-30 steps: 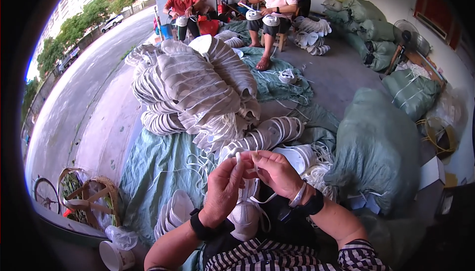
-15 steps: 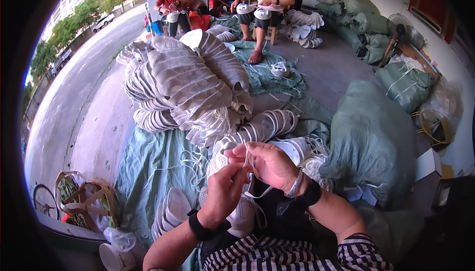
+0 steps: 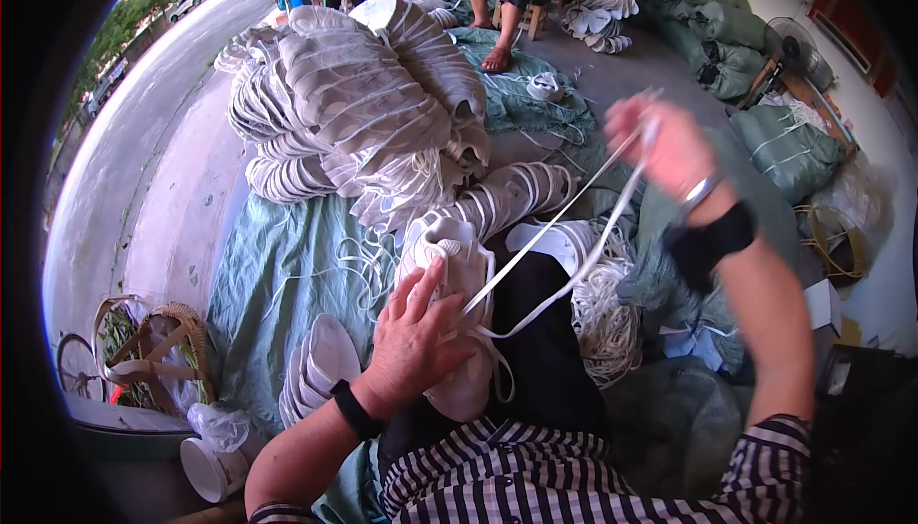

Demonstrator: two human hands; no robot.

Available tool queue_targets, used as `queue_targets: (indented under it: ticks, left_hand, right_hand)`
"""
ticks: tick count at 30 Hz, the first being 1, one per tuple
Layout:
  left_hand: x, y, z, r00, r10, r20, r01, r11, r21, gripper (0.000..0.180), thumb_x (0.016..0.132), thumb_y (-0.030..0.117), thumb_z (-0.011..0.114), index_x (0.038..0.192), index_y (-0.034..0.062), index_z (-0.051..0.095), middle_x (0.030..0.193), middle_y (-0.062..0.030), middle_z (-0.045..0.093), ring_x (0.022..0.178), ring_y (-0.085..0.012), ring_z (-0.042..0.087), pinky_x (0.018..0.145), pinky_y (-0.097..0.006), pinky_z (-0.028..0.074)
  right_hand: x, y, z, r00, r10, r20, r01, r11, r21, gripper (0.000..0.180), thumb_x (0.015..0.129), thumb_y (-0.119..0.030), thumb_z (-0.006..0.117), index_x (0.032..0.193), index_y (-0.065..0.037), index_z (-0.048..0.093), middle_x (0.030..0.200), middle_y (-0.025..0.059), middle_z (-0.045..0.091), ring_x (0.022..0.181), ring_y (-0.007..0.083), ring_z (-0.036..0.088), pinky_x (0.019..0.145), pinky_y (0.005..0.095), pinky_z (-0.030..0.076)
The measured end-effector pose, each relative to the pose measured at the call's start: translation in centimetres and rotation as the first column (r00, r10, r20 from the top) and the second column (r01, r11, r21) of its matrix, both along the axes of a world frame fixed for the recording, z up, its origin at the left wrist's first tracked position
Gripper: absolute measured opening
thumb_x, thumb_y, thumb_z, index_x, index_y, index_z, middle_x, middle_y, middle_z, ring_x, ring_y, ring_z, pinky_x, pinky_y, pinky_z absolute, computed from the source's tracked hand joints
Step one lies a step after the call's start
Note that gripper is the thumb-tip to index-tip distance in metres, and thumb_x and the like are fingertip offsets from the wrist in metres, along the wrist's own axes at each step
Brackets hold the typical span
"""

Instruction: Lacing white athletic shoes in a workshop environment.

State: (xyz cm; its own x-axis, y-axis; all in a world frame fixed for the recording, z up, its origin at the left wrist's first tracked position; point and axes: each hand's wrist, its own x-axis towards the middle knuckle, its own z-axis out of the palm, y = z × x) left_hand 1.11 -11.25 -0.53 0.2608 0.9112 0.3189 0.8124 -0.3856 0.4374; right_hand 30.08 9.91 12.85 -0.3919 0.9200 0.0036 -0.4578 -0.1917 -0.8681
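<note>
Lying lengthwise on dark trousers (image 3: 540, 309), a white shoe (image 3: 467, 278) had its long axis running from the striped shirt (image 3: 535, 486) out toward the heaped pile of shoe uppers (image 3: 373, 113); its rounded, closed end sat nearest the shirt and its padded opening faced away. The left hand (image 3: 414, 347) rested across its middle, fingers spread and slightly bent over the surface. Up and to the right, the right hand (image 3: 674, 156) was blurred, its fingers pinching a flat white lace (image 3: 595, 254), two strands of which slanted down to the shoe, one nearly straight, the other sagging.

Pale, curved uppers nested in ribbed rows on a crinkled green sheet (image 3: 268, 266), and a shorter nested stack (image 3: 320, 361) lay left of the lap. To its right was a tangled, stringy heap of laces (image 3: 607, 328). A smooth white bucket (image 3: 210, 471) had a crumpled, clear plastic bag (image 3: 218, 426) at its mouth. Bulging green sacks (image 3: 722, 60) hid their contents.
</note>
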Motion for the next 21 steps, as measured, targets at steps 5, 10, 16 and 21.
queue_targets:
  ticks: [5, 10, 16, 21]
  left_hand:
    - [0.2, 0.4, 0.0, 0.999, -0.036, -0.009, 0.036, 0.999, -0.024, 0.069, 0.056, 0.022, 0.081, 0.118, 0.013, 0.051, 0.143, -0.0162, 0.029, 0.126, -0.0393, 0.032, 0.101, -0.05, 0.033]
    - [0.6, 0.5, 0.7, 0.996, -0.069, -0.049, 0.065, 0.995, -0.079, 0.069, 0.059, 0.025, 0.08, 0.121, 0.0131, 0.051, 0.145, -0.0145, 0.026, 0.128, -0.0373, 0.03, 0.102, -0.049, 0.031]
    - [0.7, -0.3, 1.4, 0.996, -0.024, -0.082, 0.016, 0.995, -0.094, 0.069, 0.057, 0.015, 0.077, 0.12, 0.0094, 0.051, 0.143, -0.0202, 0.027, 0.128, -0.0409, 0.031, 0.103, -0.048, 0.031]
    - [0.8, -0.7, 1.4, 0.992, 0.015, -0.125, -0.027, 0.995, -0.093, 0.066, 0.058, 0.012, 0.075, 0.119, 0.0082, 0.051, 0.144, -0.0202, 0.026, 0.129, -0.0415, 0.029, 0.105, -0.049, 0.028]
  right_hand:
    - [17.2, 6.4, 15.3, 0.69, -0.724, -0.009, 0.65, 0.614, 0.447, 0.025, 0.086, 0.0, 0.047, 0.11, 0.007, 0.05, 0.112, 0.0185, 0.06, 0.082, 0.0215, 0.061, 0.07, 0.032, 0.052]
    - [26.7, 4.2, 5.4, 0.873, -0.399, -0.281, 0.416, 0.91, -0.003, 0.031, 0.088, 0.001, 0.048, 0.119, 0.002, 0.051, 0.109, 0.013, 0.062, 0.071, 0.016, 0.06, 0.068, 0.0277, 0.052]
    - [20.2, 0.0, 5.6, 0.862, -0.485, -0.151, 0.488, 0.872, -0.013, 0.024, 0.095, -0.009, 0.041, 0.112, 0.005, 0.049, 0.099, 0.0111, 0.063, 0.068, 0.0161, 0.055, 0.065, 0.0301, 0.045]
    - [22.7, 0.4, 11.8, 0.957, -0.281, 0.075, 0.245, 0.917, 0.314, 0.026, 0.091, -0.008, 0.05, 0.113, 0.005, 0.049, 0.088, 0.0081, 0.06, 0.072, 0.0146, 0.057, 0.069, 0.0292, 0.049]
